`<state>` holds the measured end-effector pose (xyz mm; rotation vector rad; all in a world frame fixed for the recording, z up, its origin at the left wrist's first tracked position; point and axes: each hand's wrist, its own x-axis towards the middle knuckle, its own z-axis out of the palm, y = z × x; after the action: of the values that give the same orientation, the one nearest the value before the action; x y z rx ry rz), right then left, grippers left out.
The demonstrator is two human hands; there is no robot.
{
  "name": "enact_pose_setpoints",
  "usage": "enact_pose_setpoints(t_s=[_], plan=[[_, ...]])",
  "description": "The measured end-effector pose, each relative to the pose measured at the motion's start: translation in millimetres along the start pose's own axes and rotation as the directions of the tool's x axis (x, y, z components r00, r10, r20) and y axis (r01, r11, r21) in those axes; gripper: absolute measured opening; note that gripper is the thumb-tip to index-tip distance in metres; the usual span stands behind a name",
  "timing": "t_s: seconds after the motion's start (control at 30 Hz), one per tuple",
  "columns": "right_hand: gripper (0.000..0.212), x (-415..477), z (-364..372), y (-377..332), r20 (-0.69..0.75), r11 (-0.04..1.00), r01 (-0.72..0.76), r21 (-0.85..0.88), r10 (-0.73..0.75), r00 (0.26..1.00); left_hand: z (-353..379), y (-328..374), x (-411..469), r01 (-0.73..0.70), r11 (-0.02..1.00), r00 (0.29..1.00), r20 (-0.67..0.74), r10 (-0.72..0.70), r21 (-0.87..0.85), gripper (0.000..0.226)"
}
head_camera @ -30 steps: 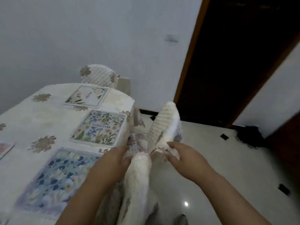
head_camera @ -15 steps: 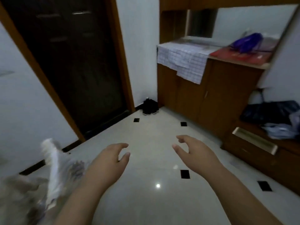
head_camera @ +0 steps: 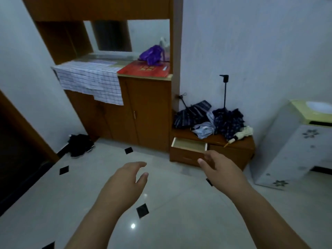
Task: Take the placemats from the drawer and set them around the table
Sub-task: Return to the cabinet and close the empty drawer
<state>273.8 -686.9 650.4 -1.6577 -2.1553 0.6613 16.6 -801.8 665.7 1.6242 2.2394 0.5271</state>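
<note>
Big pale tiled floor [head_camera: 179, 212] fills most of the view, with five little black diamond tiles that I can count, one half hidden behind the right wrist. Left of the open drawer [head_camera: 189, 145] stands one tall wooden cabinet [head_camera: 149, 112], its top cut off by the frame. Far left of that is a dark door [head_camera: 16, 150], too murky to read. Right of the drawer sits a white flower-print unit [head_camera: 291, 146], clipped at the edge. The drawer belongs to a low wooden cabinet [head_camera: 233, 151] and is pulled out, with only its pale inner wall showing. The placemats aren't in view anywhere. One checked cloth [head_camera: 89, 79] hangs off the tall cabinet's counter, up and left of the drawer. Beside the cloth there's a red box [head_camera: 145, 70] with a purple bag [head_camera: 151, 54] on it. Right above the drawer is a tangle of umbrellas [head_camera: 228, 121]. I make it four, hard to be sure. Black shoes [head_camera: 80, 144] are on the floor, well left. Both hands are empty with fingers loose and spread. The right hand [head_camera: 219, 169] overlaps the drawer's front corner, and the left hand [head_camera: 125, 182] is below-left of it.
</note>
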Motion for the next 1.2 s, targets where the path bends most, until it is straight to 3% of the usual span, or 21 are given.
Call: enact_pose_setpoints(t_s=[0.27,0.73,0.97,1.2], plan=[[0.05,63,24,62,0.016,0.984,-0.174,-0.027,0.175,0.984,57,27,115,-0.11,0.994,0.983,0.146,0.107,0.011,0.044],[0.048,270,52,98,-0.022,0.952,-0.305,0.014,0.306,0.952,141,38,395,-0.293,0.956,0.905,0.326,0.272,0.017,0.042],[0.037,352,69,167,0.062,0.937,-0.346,0.055,0.342,0.938,207,48,489,-0.262,0.963,0.893,0.393,0.218,0.063,0.04],[0.034,469,119,262,0.2,0.939,-0.338,0.065,0.32,0.926,304,48,567,-0.132,0.988,0.916,0.389,0.093,0.075,0.04]])
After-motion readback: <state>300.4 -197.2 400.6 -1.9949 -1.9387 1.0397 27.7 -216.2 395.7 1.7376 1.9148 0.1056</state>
